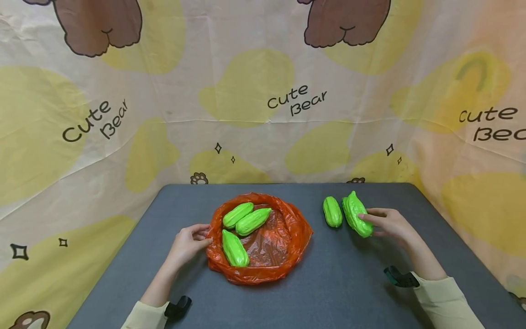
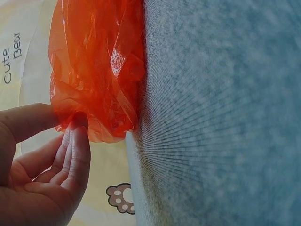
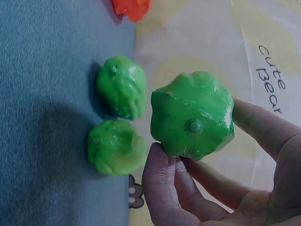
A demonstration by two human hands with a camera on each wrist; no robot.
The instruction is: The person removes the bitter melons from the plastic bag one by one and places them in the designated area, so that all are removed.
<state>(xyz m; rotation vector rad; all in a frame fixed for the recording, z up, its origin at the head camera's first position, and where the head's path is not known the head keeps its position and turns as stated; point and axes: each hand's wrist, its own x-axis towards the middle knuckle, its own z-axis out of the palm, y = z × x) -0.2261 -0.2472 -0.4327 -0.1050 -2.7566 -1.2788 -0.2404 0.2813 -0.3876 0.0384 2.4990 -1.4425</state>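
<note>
A red plastic bag (image 1: 302, 233), its rim rolled open, stands on the table with three bright green bitter melons inside; one is the bitter melon (image 1: 235, 249) at the near left. My left hand (image 1: 190, 244) pinches the left edge of the bag between thumb and fingers, and the left wrist view shows the bag's crumpled side (image 2: 101, 70). On the right, my right hand (image 1: 388, 224) grips a ribbed bitter melon (image 3: 193, 108) by its side, lifted above the table. Just left of it lie two more, a bitter melon (image 1: 332, 211) and another (image 3: 117, 148) mostly hidden behind the held one in the head view.
The dark grey table (image 1: 328, 292) extends around the bag and in front of both hands. Behind it hangs a patterned cloth (image 1: 246, 91) with bear prints and lettering. A black strap device (image 1: 400, 277) sits on the right wrist, a similar one (image 1: 178, 308) on the left.
</note>
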